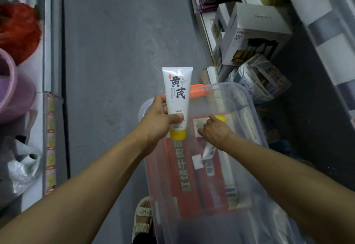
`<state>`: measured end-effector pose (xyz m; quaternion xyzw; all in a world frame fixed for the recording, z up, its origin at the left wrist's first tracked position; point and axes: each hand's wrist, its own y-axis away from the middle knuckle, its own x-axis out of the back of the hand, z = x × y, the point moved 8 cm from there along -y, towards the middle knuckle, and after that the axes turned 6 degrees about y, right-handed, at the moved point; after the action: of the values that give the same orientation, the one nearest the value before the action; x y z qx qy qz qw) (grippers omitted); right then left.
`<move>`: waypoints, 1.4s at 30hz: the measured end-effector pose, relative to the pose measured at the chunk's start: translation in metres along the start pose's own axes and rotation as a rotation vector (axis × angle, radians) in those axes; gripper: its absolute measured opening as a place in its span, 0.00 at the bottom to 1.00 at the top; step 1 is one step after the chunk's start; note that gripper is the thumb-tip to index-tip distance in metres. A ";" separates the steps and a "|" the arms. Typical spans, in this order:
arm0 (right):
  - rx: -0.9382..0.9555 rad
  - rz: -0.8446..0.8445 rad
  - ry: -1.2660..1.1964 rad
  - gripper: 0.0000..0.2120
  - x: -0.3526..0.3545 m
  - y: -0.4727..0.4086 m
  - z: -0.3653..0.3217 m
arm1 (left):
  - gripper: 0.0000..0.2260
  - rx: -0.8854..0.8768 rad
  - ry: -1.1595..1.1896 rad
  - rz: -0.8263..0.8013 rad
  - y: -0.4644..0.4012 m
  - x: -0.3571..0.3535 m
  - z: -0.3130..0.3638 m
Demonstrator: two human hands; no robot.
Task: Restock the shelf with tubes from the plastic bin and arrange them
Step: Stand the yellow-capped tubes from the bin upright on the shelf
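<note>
My left hand [160,118] grips a white tube [176,94] with black characters and a yellow cap, cap end down, above the near-left corner of a clear plastic bin [251,109] on the floor. My right hand [214,130] reaches down into the bin and holds a second white tube [208,150], whose yellow cap [220,118] shows past the fingers. Long red and white boxes [182,176] lie flat in the bottom of the bin.
A shelf unit on the right [317,38] carries white tea pot boxes [255,32] and other packs [263,78]. On the left, a shelf edge [51,138] holds a purple basin [13,88], red fluff and plastic bags. Grey floor [123,42] runs between. A sandalled foot [143,217] stands by the bin.
</note>
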<state>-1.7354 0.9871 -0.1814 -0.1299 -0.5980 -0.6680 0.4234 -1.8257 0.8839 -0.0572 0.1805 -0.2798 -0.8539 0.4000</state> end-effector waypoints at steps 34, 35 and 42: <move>-1.216 1.045 -1.629 0.22 0.229 0.387 0.108 | 0.26 -0.544 -0.568 -0.361 0.173 -0.068 0.260; -1.260 1.052 -1.599 0.22 0.232 0.399 0.103 | 0.27 -0.574 -0.603 -0.383 0.180 -0.071 0.265; -1.433 1.159 -1.501 0.22 0.252 0.471 0.066 | 0.28 -0.697 -0.742 -0.516 0.236 -0.097 0.283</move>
<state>-1.5704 0.9783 0.3310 -0.9473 -0.0387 -0.3158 0.0370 -1.7795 0.9310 0.3177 -0.2117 -0.0504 -0.9719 0.0894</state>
